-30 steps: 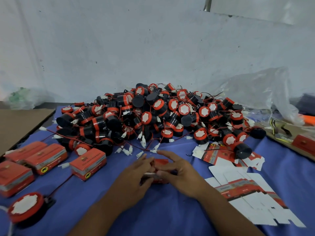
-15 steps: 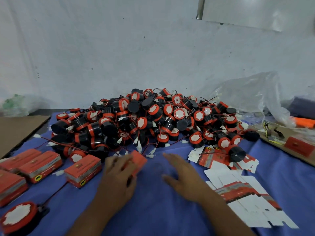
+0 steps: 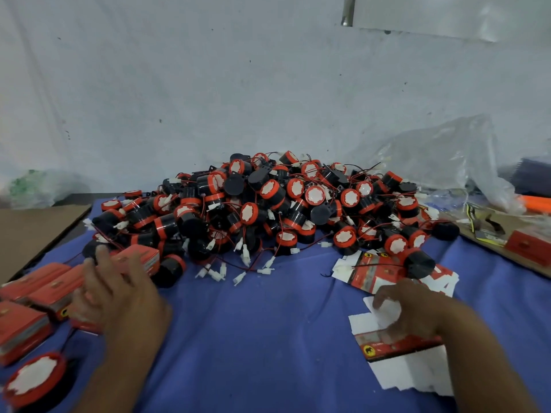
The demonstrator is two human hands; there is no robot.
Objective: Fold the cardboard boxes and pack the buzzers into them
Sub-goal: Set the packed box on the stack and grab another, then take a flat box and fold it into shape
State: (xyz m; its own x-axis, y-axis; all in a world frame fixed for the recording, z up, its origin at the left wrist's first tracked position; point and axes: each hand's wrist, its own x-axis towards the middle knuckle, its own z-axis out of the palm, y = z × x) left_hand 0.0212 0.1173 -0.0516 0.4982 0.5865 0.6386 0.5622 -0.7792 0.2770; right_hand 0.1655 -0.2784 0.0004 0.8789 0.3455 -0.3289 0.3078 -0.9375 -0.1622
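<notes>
Red cardboard packed box [image 3: 142,258], frame left: my left hand [image 3: 119,296] is resting on it, fingers straight. Right hand [image 3: 417,314] is touching flat white-and-red cardboard blank [image 3: 396,347], lower right, grip indeterminate; I'm advising lifting one sheet.

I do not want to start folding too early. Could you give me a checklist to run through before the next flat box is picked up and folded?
1. ok: right hand rests on the nearest flat box.
2. cannot tell: whether left hand is free; it is blurred, at a packed box.
3. ok: supply, a big buzzer pile lies behind.
4. ok: bare cloth between the hands for folding.
5. not ok: farther flat boxes are not free; a buzzer lies on them.
</notes>
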